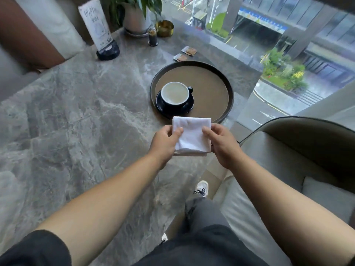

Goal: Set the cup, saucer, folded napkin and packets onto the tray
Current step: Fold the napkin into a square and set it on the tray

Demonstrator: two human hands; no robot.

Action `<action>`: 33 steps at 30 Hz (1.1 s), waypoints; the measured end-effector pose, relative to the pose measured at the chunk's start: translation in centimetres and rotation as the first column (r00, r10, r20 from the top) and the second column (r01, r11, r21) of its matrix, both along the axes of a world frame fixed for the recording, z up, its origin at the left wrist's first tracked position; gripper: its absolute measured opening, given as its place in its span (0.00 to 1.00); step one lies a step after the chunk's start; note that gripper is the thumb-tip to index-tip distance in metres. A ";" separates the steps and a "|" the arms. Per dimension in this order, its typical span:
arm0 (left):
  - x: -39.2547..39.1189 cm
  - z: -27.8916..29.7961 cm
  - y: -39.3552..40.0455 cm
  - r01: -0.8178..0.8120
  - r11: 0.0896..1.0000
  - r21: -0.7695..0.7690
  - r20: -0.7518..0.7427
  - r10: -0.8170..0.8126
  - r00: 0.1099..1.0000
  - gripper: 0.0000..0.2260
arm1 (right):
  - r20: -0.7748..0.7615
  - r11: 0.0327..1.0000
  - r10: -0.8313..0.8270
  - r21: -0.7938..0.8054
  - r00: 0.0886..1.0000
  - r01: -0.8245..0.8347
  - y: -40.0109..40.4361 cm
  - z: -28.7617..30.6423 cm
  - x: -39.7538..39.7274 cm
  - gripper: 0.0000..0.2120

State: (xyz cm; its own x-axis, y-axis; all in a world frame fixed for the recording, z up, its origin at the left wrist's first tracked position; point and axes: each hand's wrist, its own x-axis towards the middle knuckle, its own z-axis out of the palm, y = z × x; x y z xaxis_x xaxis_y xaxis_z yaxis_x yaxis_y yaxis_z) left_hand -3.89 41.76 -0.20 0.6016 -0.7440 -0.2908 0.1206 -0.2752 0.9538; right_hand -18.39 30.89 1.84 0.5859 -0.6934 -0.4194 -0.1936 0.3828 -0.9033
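Observation:
A round dark-rimmed tray (211, 87) with a brown floor lies on the marble table. On its near left part a dark blue saucer (187, 109) carries a dark cup (175, 94) with a white inside. A folded white napkin (192, 134) is held just in front of the tray's near rim, its far edge over that rim. My left hand (165, 142) grips its left side and my right hand (223, 145) grips its right side. Two brown and white packets (180, 57) (189, 50) lie on the table beyond the tray.
A menu stand (99, 31), a potted plant (136, 18), a small dark bottle (153, 38) and a gold bowl (165, 27) stand at the table's far end. A window drops away right of the table. A grey armchair (288, 150) is at my right.

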 end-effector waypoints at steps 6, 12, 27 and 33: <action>-0.8 -1.5 -8.0 -0.011 0.989 0.147 0.053 0.004 0.999 0.13 | -0.164 0.994 0.016 -0.103 0.986 -0.033 -9.1 -2.6 -0.6 0.04; 0.1 -2.5 -15.9 -0.035 0.941 0.338 0.252 -0.055 0.966 0.11 | -0.407 0.920 0.036 -0.344 0.913 -0.189 -18.1 -4.0 1.5 0.05; -0.3 -4.2 -23.8 -0.204 0.841 0.500 0.564 -0.138 0.814 0.16 | -0.710 0.542 0.049 -0.572 0.702 -0.616 -27.1 -6.9 5.2 0.19; 0.2 -4.4 -23.5 -0.178 0.747 0.640 0.653 -0.407 0.638 0.22 | -0.761 0.378 0.056 -0.583 0.646 -0.719 -26.7 -7.7 6.0 0.19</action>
